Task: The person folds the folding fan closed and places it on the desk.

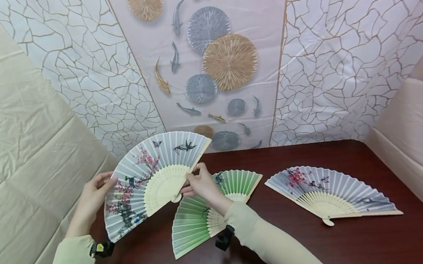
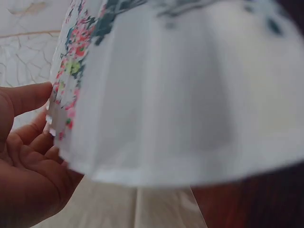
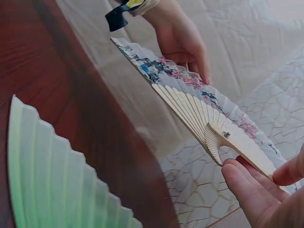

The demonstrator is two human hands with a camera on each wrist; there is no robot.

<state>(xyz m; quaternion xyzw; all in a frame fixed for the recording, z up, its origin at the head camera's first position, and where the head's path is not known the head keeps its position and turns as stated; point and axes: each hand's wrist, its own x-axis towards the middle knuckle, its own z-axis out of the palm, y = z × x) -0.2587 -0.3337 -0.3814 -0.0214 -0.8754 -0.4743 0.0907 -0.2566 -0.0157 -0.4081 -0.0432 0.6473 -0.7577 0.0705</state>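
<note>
A white folding fan with pink blossoms, a butterfly and a dark bird is spread wide and raised above the table's left part. My left hand pinches its pleated outer edge between thumb and fingers. On the other side my right hand grips the pale guard rib near the pivot, as the right wrist view shows with the ribs and rivet. Beneath the right wrist lies an open green fan, partly covered by that forearm. The fan's cloth fills most of the left wrist view, blurred.
A third open fan, greyish with red blossoms, lies on the right of the dark red table. Behind the table hangs a patterned cloth with fish and round leaves. Beige cloth walls stand at both sides.
</note>
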